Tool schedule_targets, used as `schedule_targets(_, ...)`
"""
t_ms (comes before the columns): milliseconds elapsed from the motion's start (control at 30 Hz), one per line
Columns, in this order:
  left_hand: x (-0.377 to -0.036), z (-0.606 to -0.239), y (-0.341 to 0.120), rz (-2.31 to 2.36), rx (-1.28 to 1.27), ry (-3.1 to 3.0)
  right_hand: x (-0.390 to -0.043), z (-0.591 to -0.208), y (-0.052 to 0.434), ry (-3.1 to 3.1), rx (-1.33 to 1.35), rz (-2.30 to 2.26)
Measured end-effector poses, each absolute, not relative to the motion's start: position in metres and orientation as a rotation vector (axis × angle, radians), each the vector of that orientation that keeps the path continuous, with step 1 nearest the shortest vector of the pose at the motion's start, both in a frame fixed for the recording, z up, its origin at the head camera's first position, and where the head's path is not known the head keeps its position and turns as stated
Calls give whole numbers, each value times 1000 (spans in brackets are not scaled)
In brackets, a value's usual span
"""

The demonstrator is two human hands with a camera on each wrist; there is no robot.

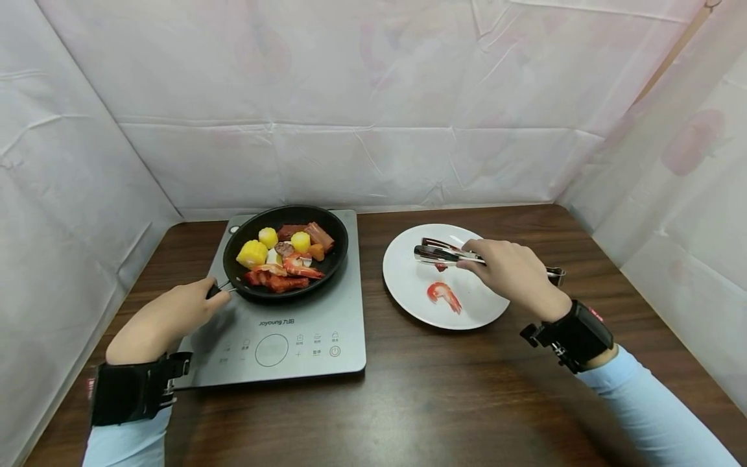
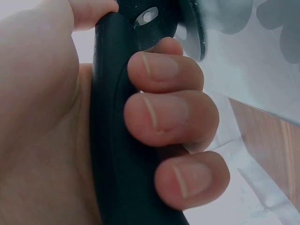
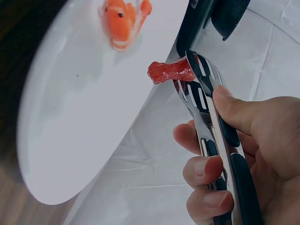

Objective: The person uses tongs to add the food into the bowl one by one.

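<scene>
A: What is the left hand (image 1: 175,314) doing?

B: Its fingers (image 2: 164,112) are curled tight round the black plastic handle (image 2: 117,140) of the round black frying pan (image 1: 286,251). The thumb lies over the top of the handle, and the pan's body reaches away beyond the knuckles.

A: And where does that pan sit?

B: On the flat grey induction cooktop (image 1: 280,305), toward its far end. The cooktop's control panel lies just beside the gripping hand, on the near side. The pan holds yellow corn pieces (image 1: 252,253), brown sausage slices (image 1: 319,235) and a red shrimp (image 1: 300,268), among other bits.

A: The right hand (image 1: 513,272)?

B: It is clamped on shiny steel tongs with dark grip pads (image 3: 211,122); thumb on one arm, fingers wrapped under the other. The tongs are squeezed together, and their tips pinch a small red strip of meat (image 3: 169,71).

A: Where is that strip relative to the grip?

B: Out past the fingertips, at the far end of the tongs, held over the round white plate (image 1: 408,285). Whether it touches the plate, I cannot tell.

A: Anything else near there?

B: An orange-red shrimp (image 1: 445,295) lies on the plate, near the tong tips and apart from them. Plate and cooktop both stand on the dark brown wooden table (image 1: 467,402).
</scene>
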State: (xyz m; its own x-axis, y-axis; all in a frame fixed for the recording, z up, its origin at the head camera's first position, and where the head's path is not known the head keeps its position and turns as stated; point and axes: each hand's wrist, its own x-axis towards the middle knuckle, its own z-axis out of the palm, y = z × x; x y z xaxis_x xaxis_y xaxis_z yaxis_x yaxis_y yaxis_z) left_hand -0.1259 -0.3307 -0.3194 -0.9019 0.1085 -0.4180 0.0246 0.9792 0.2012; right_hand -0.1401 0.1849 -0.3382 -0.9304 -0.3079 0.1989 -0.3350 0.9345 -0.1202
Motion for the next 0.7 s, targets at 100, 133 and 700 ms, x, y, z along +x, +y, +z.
schedule_targets(100, -126, -319, -330, 265, 98, 2692, -140, -335, 183, -2911, 490, 227)
schedule_targets(133, -126, -319, -330, 265, 96, 2692, -140, -335, 182, -2907, 492, 226)
schedule_targets(700, -127, -321, -330, 245, 95, 2699, -147, -318, 149, -2848, 558, 255)
